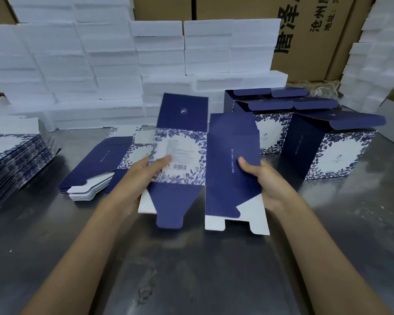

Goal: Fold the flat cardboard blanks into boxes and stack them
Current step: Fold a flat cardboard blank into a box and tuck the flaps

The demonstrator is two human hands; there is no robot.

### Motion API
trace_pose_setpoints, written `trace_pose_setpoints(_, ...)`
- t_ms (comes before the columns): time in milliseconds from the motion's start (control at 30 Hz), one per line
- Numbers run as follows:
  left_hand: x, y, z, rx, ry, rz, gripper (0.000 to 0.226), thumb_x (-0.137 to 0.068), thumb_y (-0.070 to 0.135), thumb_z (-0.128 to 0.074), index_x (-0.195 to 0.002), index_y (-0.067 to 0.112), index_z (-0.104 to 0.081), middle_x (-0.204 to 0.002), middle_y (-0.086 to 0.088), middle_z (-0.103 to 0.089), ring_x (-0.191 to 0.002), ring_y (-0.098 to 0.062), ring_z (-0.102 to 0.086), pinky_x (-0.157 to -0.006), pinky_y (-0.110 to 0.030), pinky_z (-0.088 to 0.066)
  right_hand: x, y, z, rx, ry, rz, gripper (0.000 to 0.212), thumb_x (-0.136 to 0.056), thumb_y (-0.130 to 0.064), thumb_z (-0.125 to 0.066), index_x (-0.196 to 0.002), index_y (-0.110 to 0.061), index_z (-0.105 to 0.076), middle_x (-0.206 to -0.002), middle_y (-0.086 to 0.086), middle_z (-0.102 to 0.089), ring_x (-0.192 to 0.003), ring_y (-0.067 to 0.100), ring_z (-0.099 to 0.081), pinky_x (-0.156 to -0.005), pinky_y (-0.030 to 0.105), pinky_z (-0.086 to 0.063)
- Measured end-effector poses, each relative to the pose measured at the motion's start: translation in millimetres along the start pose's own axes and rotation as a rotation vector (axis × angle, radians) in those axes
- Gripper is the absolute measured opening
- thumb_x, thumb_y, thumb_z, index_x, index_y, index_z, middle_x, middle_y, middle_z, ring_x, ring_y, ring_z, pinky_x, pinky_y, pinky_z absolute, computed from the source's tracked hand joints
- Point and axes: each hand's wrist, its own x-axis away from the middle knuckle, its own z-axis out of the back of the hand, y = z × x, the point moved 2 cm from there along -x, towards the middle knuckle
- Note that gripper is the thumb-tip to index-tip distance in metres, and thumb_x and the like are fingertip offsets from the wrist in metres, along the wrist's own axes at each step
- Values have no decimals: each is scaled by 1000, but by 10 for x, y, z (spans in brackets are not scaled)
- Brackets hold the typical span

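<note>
Both hands hold one navy-blue cardboard box blank with a white floral panel [182, 155] above the grey metal surface [191, 269]. The left hand [143, 176] grips the floral panel's left edge, thumb on the printed face. The right hand [264, 180] grips the plain navy panel's right edge, thumb on front; its other fingers are hidden behind the card, presumably curled. A small stack of flat blanks [96, 169] lies just left, a taller stack [11, 162] at far left. Folded navy boxes [328, 146] stand at the right, flaps open.
</note>
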Motion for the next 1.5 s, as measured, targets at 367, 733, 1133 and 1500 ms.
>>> trace_pose_setpoints(367, 45, 62, 12, -216, 134, -66, 32, -91, 58, -61, -102, 29, -72, -91, 12, -78, -78, -9, -76, -64, -27, -53, -3, 10, -49, 59, 72, -40, 33, -100, -41, -59, -117, -16, -73, -108, 5, -78, -92, 21, -77, -69, 35, -62)
trace_pose_setpoints(733, 15, 82, 108, -175, 421, -133, 48, -93, 66, -52, -84, 21, -63, -83, 4, -72, -76, -19, -69, -70, -31, -52, 84, -23, -13, 112, -100, -50, 37, -87, -34, -71, -118, -14, -72, -118, 13, -74, -101, 27, -75, -75, 35, -61)
trace_pose_setpoints(1133, 136, -47, -363, -415, -69, -111, 74, -73, 65, -68, -140, 57, -39, -150, 25, -38, -143, -5, -33, -111, -33, -34, 181, -278, 105, 66, -46, 65, 45, -99, -56, -49, -126, -28, -72, -130, 0, -70, -116, 21, -69, -93, 42, -56)
trace_pose_setpoints(1500, 224, 112, -354, -402, -93, -445, 78, -87, 5, -73, -147, 40, -39, -135, 46, -43, -119, 30, -38, -85, -2, -42, 57, -2, -205, 288, -234, 111, 55, -92, -18, -44, -144, -32, -54, -138, -3, -63, -118, 18, -56, -91, 32, -46)
